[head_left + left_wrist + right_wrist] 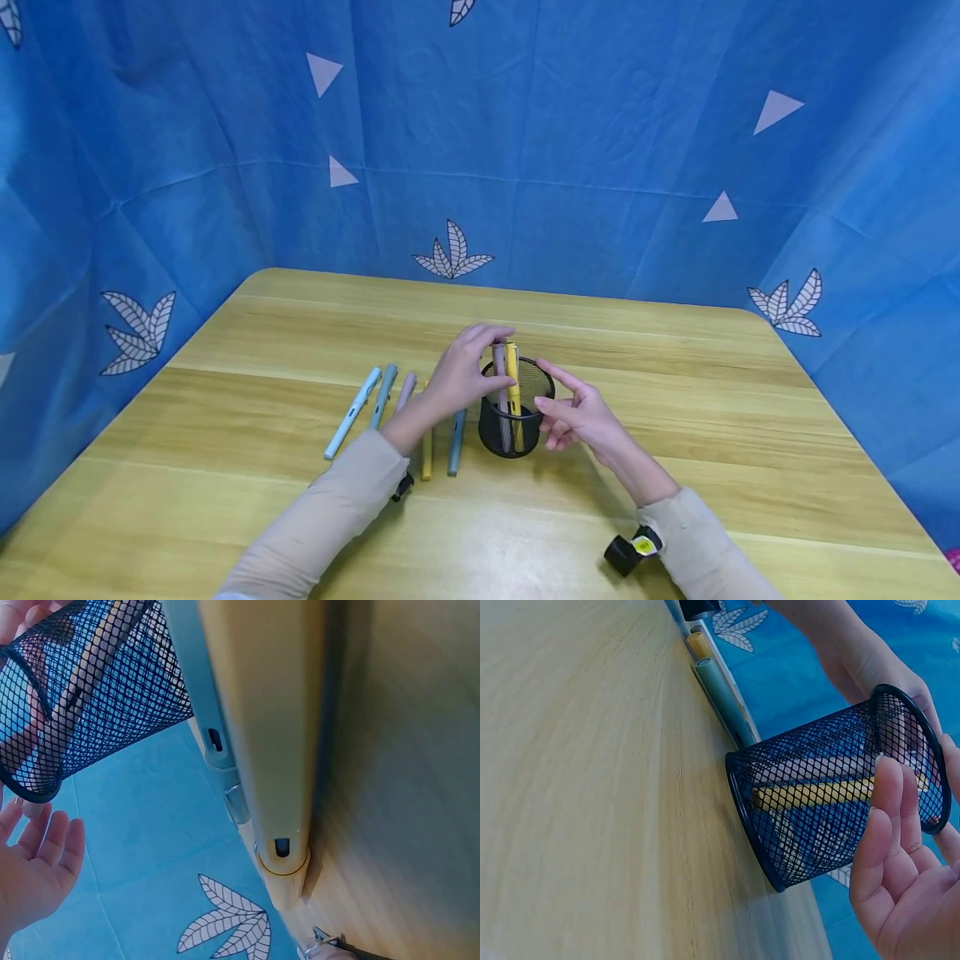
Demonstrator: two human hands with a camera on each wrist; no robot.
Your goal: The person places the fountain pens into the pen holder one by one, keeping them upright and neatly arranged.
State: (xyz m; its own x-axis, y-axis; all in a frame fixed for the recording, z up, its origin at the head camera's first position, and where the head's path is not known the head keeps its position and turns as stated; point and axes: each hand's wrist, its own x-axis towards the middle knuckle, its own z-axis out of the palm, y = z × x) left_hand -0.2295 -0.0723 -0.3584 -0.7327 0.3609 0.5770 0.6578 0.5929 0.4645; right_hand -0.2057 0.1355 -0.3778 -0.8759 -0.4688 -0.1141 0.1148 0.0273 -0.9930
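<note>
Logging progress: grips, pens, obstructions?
Left grip at black mesh cup, pen hold unclear; right grip alongside. Yellow pen and purple pen inside. Five loose pens left of cup. No obstruction evident.

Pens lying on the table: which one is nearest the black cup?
The blue pen just right of the yellow pen, beside the cup; the rest lie farther left.

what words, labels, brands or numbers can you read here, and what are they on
No text can be read for certain.
Yellow label on the black device by the right sleeve: dark marks, too small and blurred to read.
Pens: no lettering can be made out.
Mesh cup: none seen.
Blue curtain: printed leaves and triangles, no words.
</note>
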